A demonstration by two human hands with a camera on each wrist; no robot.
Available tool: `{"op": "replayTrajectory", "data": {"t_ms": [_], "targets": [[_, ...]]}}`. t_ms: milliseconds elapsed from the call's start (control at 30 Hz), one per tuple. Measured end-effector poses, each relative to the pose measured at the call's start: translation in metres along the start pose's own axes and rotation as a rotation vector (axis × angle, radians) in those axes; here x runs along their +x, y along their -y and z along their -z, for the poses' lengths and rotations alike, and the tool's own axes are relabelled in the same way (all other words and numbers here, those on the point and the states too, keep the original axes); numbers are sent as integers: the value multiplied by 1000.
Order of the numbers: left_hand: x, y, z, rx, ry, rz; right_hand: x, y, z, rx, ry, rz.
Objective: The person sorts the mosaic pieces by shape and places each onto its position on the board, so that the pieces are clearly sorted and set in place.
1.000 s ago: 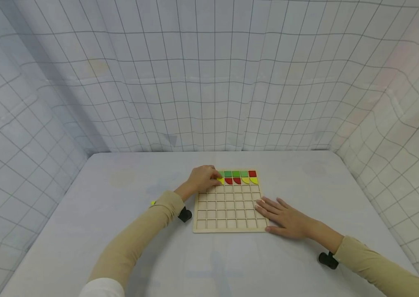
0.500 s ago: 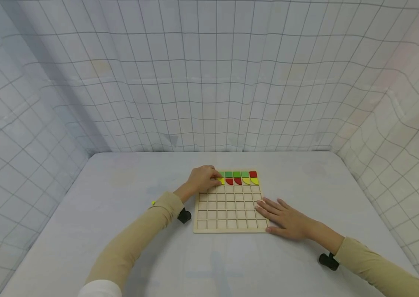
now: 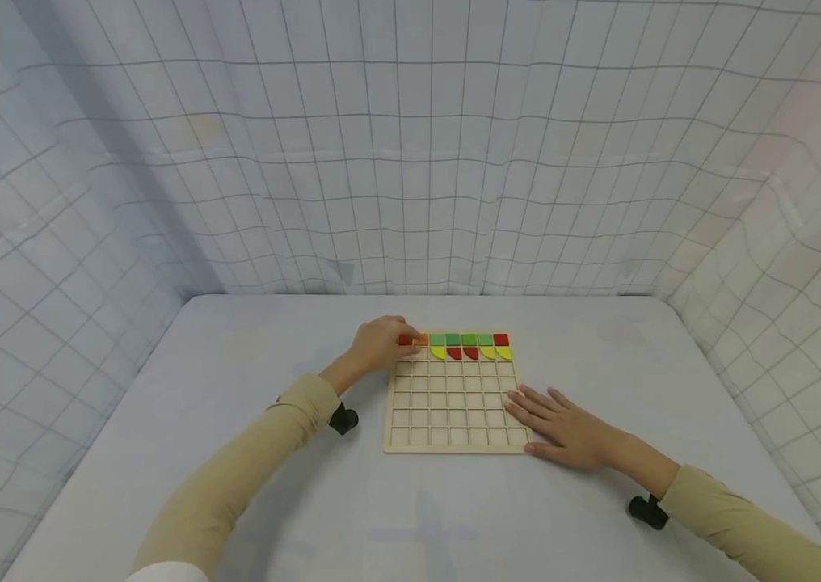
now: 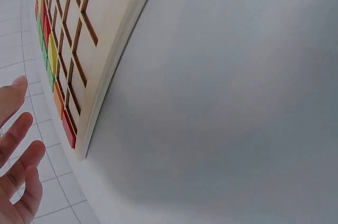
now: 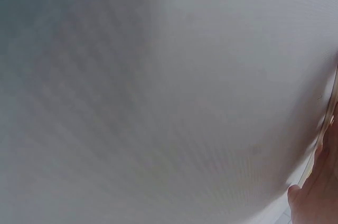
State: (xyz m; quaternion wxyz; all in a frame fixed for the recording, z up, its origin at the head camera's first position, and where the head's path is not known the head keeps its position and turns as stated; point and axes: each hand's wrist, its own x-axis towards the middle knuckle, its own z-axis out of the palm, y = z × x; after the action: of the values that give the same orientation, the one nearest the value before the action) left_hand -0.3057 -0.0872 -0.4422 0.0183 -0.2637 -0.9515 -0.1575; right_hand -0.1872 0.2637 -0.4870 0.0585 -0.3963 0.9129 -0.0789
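A pale wooden grid board (image 3: 439, 450) lies on the table, with coloured pieces along its two far rows. The far row has a red square (image 3: 406, 339), an orange square (image 3: 421, 340), several green squares (image 3: 469, 339) and another red square (image 3: 501, 339). Below them sit yellow and red quarter-circle pieces, the leftmost a yellow quarter circle (image 3: 438, 353). My left hand (image 3: 376, 343) hovers by the far left corner, fingertips over the red and orange squares in the head view; the left wrist view shows its fingers (image 4: 18, 134) apart, holding nothing. My right hand (image 3: 563, 428) rests flat, fingers spread, on the board's right edge.
The white table (image 3: 352, 517) is bordered by hanging white cloth (image 3: 425, 162) with a grid pattern at the back and both sides. Black wrist cameras sit under the left cuff (image 3: 343, 420) and the right cuff (image 3: 648, 512).
My left hand has drawn back leftward from the second row, uncovering the leftmost yellow quarter circle and the orange and red squares. The right hand stays in place on the board.
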Motion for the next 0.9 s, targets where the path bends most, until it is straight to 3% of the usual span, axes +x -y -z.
{"op": "replayTrajectory", "data": {"t_ms": [500, 900], "targets": [[-37, 28, 31, 28, -27, 48, 0, 5, 6, 0, 31, -20], [-75, 54, 42, 2, -46, 85, 0, 5, 4, 0, 32, -25]]}}
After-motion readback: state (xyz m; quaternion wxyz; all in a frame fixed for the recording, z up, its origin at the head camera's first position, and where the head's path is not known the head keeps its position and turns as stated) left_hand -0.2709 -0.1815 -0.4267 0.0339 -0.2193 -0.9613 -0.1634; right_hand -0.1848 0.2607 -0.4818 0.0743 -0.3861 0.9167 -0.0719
